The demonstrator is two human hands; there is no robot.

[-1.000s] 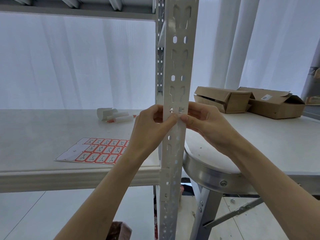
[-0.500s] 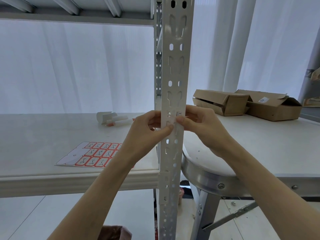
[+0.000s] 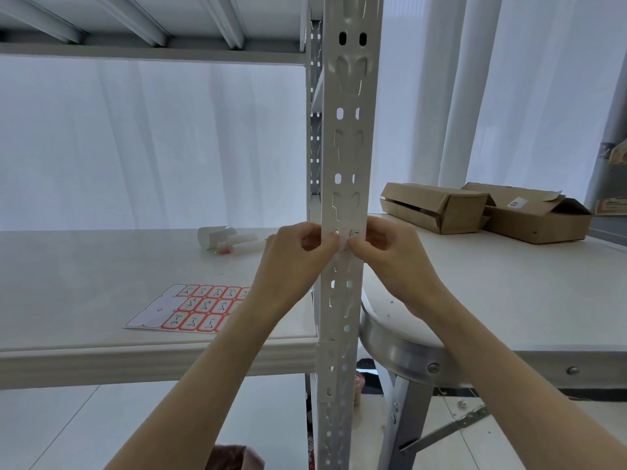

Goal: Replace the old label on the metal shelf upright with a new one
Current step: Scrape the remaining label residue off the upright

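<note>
The white perforated metal shelf upright [image 3: 343, 157] runs top to bottom through the middle of the view. A small white label [image 3: 346, 236] sits on its front face at shelf height, partly hidden by my thumbs. My left hand [image 3: 295, 256] grips the upright's left edge, its thumb tip pressing on the label. My right hand [image 3: 390, 257] grips the right edge, and its thumb meets the left one on the label. A sheet of red-bordered labels [image 3: 196, 308] lies on the shelf to the left.
A marker and a white paper roll [image 3: 227, 240] lie at the back of the shelf board [image 3: 101, 354]. Two cardboard boxes [image 3: 437, 206] [image 3: 539, 217] sit on the white table [image 3: 526, 300] at right. A metal-rimmed round stool [image 3: 400, 349] stands beside the upright.
Both hands stay at the same spot on the upright. The thumbs have drawn closer together over the label, and my view has tipped up slightly.
</note>
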